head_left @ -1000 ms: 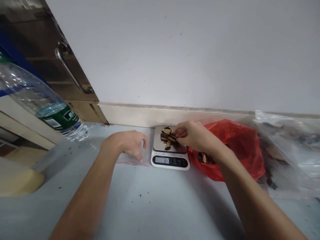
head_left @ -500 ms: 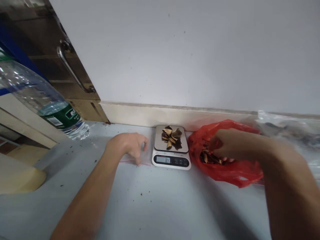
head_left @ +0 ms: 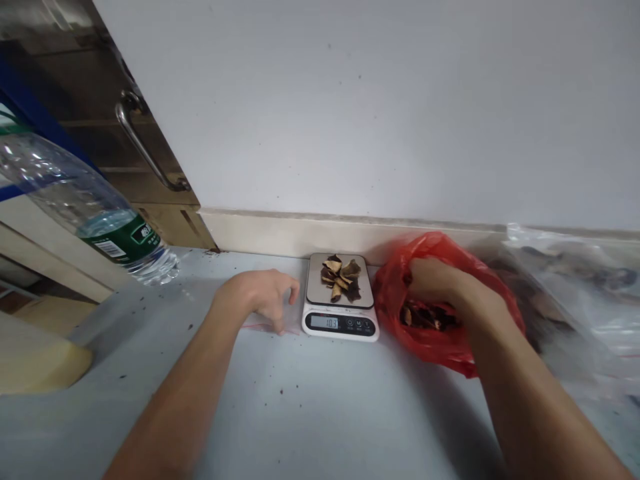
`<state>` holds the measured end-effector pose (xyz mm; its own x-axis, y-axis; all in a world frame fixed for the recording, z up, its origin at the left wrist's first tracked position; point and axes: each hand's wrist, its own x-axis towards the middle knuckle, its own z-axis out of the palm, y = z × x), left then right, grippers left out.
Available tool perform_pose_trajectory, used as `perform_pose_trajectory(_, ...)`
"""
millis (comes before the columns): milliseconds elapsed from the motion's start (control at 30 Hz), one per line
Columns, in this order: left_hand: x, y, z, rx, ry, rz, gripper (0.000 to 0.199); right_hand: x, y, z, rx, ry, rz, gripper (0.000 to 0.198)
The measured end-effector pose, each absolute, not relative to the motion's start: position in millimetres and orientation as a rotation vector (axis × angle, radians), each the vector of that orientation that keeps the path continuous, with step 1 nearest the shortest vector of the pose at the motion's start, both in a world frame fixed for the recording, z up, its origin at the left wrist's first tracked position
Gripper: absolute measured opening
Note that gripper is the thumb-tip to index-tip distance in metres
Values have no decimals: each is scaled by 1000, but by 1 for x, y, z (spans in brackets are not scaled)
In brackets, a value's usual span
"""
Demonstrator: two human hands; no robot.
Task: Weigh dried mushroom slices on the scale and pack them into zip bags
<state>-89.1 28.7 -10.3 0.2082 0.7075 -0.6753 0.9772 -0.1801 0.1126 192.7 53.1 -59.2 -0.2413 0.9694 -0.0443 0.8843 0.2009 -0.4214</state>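
Note:
A white digital kitchen scale (head_left: 341, 330) stands in the middle of the counter, its display seeming to read 10.3. Several dried, curled brown pieces (head_left: 341, 279) lie in a heap on its plate. Left of the scale, my left hand (head_left: 265, 297) rests over a flat clear zip bag (head_left: 294, 310), thumb and fingers apart and nothing visible between them. My right hand (head_left: 433, 280) reaches into a red plastic bag (head_left: 425, 350) right of the scale; its fingers are hidden inside. More dark dried pieces (head_left: 430, 317) show in the bag's opening.
Clear plastic bags (head_left: 590, 287) with dark contents lie at the far right. A large water bottle (head_left: 120, 233) is at the left, near a pale yellowish container (head_left: 50, 363). A white wall (head_left: 370, 120) rises behind the counter (head_left: 280, 427), which has dark crumbs on it.
My right hand has pushed deeper into the red bag, whose far rim now stands higher. The scale's reading has risen from about 8.4. My left hand stays nearly in place.

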Motion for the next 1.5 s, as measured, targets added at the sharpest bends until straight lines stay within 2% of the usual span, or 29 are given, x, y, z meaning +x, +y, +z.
perform_pose_trajectory(200,-87,28,-9,1965,1552,-672,46,189,60,-51,-2155,-2253,495,25)
perform_pose_trajectory(367,-89,32,-19,1964,1558,-689,53,188,50,-28,-2260,-2254,512,15)
perform_pose_trajectory(433,-89,33,-23,1961,1562,-687,49,189,44,-21,-2309,-2258,525,12)
perform_pose_trajectory(533,-90,31,-21,1971,1560,-669,37,189,36,-11,-2337,-2296,529,24)
perform_pose_trajectory(633,-97,30,-14,1986,1562,-608,37,185,28,-1,-2166,-2403,568,37)
perform_pose_trajectory(800,-119,30,1,2077,1573,-253,32,161,17,7,-1497,-2501,641,15)
perform_pose_trajectory(933,-121,25,8,2158,1562,212,30,131,12,-2,-1151,-2447,764,35)
perform_pose_trajectory(1000,-115,21,9,2176,1494,422,28,119,12,-8,-1116,-2458,730,39)
perform_pose_trajectory(1133,-101,14,9,2192,1398,745,24,111,14,-17,-1154,-2434,669,26)
perform_pose_trajectory(1267,-95,14,8,2192,1340,790,27,113,16,-18,-1052,-2279,671,29)
perform_pose_trajectory(1367,-96,15,7,2192,1319,824,31,112,15,-18,-1098,-2330,624,20)
perform_pose_trajectory(1500,-93,14,4,2272,1302,942,29,105,15,-19,-1291,-2282,495,29)
